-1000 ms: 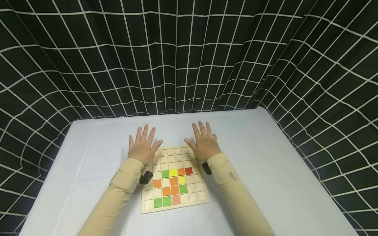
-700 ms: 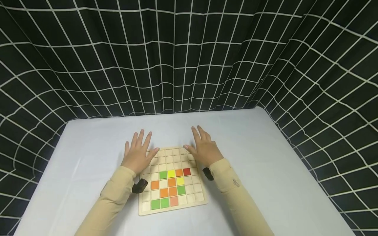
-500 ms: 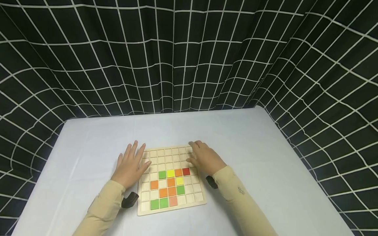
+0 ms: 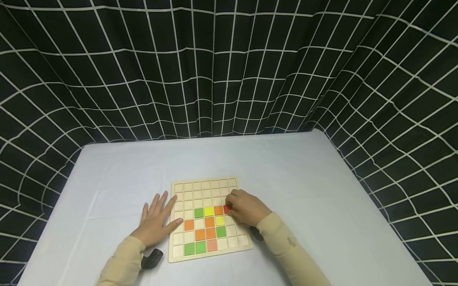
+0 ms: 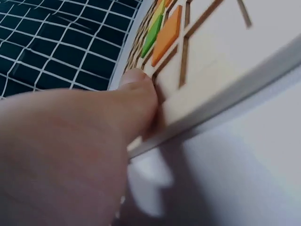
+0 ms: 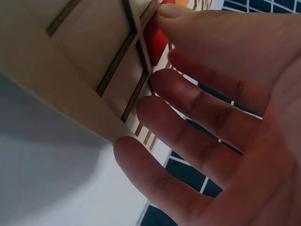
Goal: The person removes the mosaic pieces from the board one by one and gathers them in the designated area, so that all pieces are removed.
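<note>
A pale wooden grid board (image 4: 206,193) lies on the table. My left hand (image 4: 154,222) rests at its left side with fingers spread, and in the left wrist view the thumb (image 5: 140,94) touches the board's border. Over the right side of the board, my right hand (image 4: 247,208) has its fingers bent, thumb and forefinger at opposite sides of a red tile (image 4: 226,209). The right wrist view shows the thumb (image 6: 171,16) on the red tile (image 6: 155,42), with the other fingers loosely curved near the board's edge.
Other coloured tiles sit in the grid: green (image 4: 221,231), yellow (image 4: 209,211), orange (image 4: 210,221) and pink (image 4: 212,245). A white cloth covers the table (image 4: 304,178). Behind and beside it hangs a black curtain (image 4: 200,67) with white grid lines.
Both hands have come back towards me from the board's far edge. The left has settled at the left side; the right has bent its fingers and taken hold of the red tile.
</note>
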{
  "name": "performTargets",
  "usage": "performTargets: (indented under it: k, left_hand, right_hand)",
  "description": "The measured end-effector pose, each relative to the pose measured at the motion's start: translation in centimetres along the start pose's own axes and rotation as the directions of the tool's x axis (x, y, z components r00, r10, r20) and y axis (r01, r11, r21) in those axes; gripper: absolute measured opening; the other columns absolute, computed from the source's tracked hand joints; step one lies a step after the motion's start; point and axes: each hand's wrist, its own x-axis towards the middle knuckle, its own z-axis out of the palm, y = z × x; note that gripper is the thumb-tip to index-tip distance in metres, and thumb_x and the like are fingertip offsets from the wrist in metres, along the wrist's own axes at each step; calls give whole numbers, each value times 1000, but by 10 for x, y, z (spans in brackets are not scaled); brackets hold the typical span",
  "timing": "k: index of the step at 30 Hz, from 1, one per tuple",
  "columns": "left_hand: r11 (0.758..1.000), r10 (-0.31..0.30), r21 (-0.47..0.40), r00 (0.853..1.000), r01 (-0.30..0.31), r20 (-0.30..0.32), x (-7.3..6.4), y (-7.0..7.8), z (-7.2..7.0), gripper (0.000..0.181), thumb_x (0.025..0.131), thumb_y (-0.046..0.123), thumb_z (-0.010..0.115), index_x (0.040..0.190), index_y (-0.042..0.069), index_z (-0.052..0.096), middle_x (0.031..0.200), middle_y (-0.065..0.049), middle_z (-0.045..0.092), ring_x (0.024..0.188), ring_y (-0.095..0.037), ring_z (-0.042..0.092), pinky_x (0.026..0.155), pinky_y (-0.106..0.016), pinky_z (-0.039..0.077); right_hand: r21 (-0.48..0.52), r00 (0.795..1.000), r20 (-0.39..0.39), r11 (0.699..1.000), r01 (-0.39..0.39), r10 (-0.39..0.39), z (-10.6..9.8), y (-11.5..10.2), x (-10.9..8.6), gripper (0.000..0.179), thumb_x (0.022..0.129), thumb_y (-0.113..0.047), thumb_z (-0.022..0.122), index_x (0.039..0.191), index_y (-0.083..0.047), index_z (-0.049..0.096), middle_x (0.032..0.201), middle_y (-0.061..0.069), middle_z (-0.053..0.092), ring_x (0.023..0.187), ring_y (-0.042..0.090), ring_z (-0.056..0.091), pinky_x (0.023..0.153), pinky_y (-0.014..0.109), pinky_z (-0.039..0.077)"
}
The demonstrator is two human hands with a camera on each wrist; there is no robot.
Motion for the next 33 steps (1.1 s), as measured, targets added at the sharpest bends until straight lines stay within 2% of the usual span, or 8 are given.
performTargets:
  k: [7, 15, 22, 26, 31, 33]
  left_hand:
    - [998, 15, 53, 999, -13, -41, 0, -16, 15, 76, 93, 56, 49, 154, 22, 18, 161, -14, 5, 147, -38, -5, 112, -62, -11]
    - [998, 47, 43, 996, -44, -76, 0, -10, 12, 75, 92, 50, 54, 152, 16, 24, 159, -18, 10, 145, -42, 1, 110, -65, -6]
    - [998, 43, 55, 997, -39, -70, 1, -13, 13, 76, 92, 51, 55, 152, 18, 23, 159, -17, 10, 145, -41, 0, 110, -65, -6]
    - [998, 49, 33, 996, -46, -72, 1, -12, 13, 77, 91, 50, 57, 152, 16, 25, 159, -18, 10, 144, -42, 0, 110, -66, -6]
    - [999, 36, 10, 998, -36, -55, 0, -11, 10, 78, 91, 50, 57, 152, 17, 24, 159, -18, 9, 145, -41, -2, 110, -65, -9]
    - [999, 47, 12, 997, -46, -66, 0, -11, 11, 77, 90, 50, 57, 152, 18, 24, 159, -18, 10, 145, -42, 0, 109, -66, -7]
  right_hand:
    - [-26, 1000, 3, 999, -25, 25, 3, -3, 1, 12, 84, -19, 74, 93, -14, 67, 85, -7, 53, 79, 8, 50, 68, 20, 49]
    - [28, 1000, 10, 1000, 2, -2, 2, -2, 3, 16, 84, -16, 74, 89, -13, 60, 84, -8, 51, 74, 6, 47, 67, 20, 48]
    - [70, 1000, 8, 997, 27, -27, 3, -2, 2, 23, 85, -15, 73, 107, -14, 64, 85, -7, 52, 72, 5, 48, 66, 18, 47]
    - [96, 1000, 14, 995, 19, -20, 3, -2, 1, 19, 86, -18, 73, 103, -15, 64, 85, -7, 49, 71, 6, 46, 66, 18, 45]
    - [108, 999, 25, 994, 19, -22, 3, -3, 0, 23, 85, -24, 74, 102, -15, 61, 85, -7, 47, 72, 6, 45, 66, 18, 45]
    - [101, 999, 26, 995, 18, -20, 3, -3, 0, 24, 84, -24, 74, 102, -15, 61, 85, -7, 47, 71, 7, 45, 66, 18, 45]
